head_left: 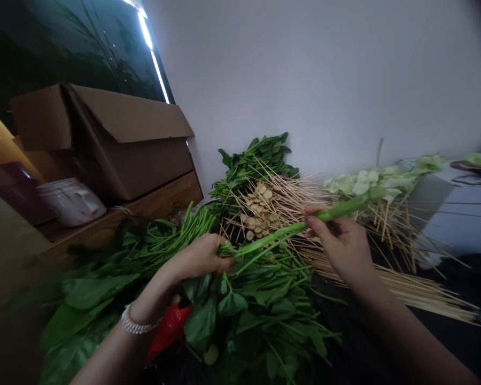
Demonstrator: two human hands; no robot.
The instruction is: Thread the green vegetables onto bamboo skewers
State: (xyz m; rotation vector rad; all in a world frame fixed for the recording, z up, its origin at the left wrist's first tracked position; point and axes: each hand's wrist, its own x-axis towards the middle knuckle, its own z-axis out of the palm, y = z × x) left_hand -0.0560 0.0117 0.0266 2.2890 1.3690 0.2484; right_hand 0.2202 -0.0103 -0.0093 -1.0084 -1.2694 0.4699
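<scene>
Stalk: a long green stalk (pixel 284 232), smooth and thick at the right, thinning into slender strands at the left, is held above the dark green leafy heap (pixel 280 294).
Long axis: slants between the hands, low at the left and higher at the right, its thick end reaching past the right fingers.
Right hand: the bare right hand (pixel 344 243) pinches the stalk between thumb and fingertips and is the nearer one to the thick end.
Left hand: the bare left hand (pixel 200 259), wearing a pale beaded bracelet (pixel 136 322), is curled closed on a tight green bunch of stem ends (pixel 226 249) where the thin strands arrive; whether it grips those strands too, I cannot tell.
Direction: from the left fingers, the stalk lies up and to the right.
Behind: pale round slices on thin wooden skewers (pixel 260 206) lie beyond the stalk, between the two hands.
</scene>
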